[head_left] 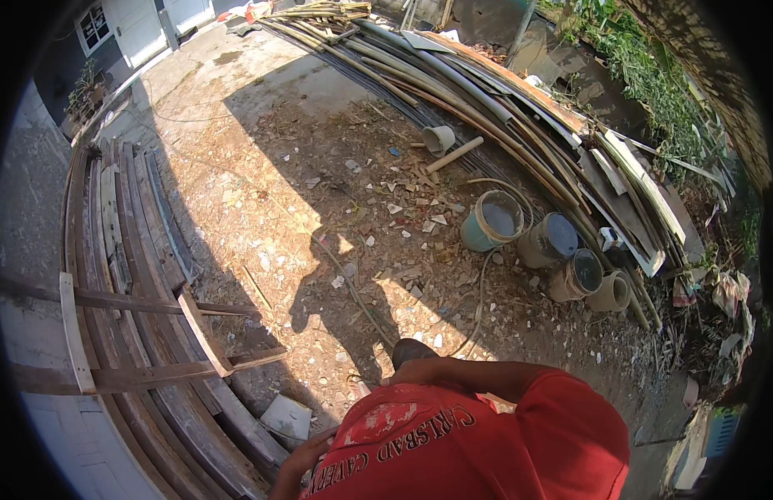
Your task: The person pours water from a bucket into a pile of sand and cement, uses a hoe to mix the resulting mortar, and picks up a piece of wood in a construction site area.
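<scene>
Only 1 view: a head-worn fisheye camera looks steeply down from standing height over the person's red shirt [478, 442] at the lower edge. It faces across a debris-strewn dirt yard [320, 208], with stacked planks [136, 250] bending along the left rim, long poles [486, 108] along the right and buckets [537, 242] at middle distance.
</scene>
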`<action>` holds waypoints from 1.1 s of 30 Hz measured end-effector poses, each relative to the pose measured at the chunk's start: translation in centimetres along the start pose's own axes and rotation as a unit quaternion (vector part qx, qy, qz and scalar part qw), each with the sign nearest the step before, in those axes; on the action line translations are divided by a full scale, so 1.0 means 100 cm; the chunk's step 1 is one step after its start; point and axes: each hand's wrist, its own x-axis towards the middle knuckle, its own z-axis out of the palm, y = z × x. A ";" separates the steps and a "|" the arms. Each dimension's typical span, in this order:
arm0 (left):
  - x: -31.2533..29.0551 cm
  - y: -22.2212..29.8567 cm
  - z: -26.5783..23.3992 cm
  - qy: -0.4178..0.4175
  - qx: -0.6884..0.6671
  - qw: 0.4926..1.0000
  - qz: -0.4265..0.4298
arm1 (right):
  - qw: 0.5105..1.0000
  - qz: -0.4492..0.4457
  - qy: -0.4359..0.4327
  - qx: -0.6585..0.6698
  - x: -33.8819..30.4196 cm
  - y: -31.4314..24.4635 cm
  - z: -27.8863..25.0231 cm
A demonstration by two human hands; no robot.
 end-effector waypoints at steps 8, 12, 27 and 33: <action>0.040 0.092 -0.025 -0.107 0.204 0.970 -0.082 | 0.960 0.036 0.169 -0.222 -0.150 0.080 -0.042; 0.108 0.129 -0.023 -0.120 0.256 0.957 -0.059 | 0.984 -0.059 0.169 0.007 -0.149 0.084 -0.022; 0.247 0.270 -0.023 -0.069 0.473 0.868 0.131 | 0.939 -0.232 0.208 0.145 -0.070 0.201 -0.192; 0.258 0.285 -0.058 -0.073 0.528 0.806 0.257 | 0.962 -0.184 0.169 0.110 -0.073 0.166 -0.292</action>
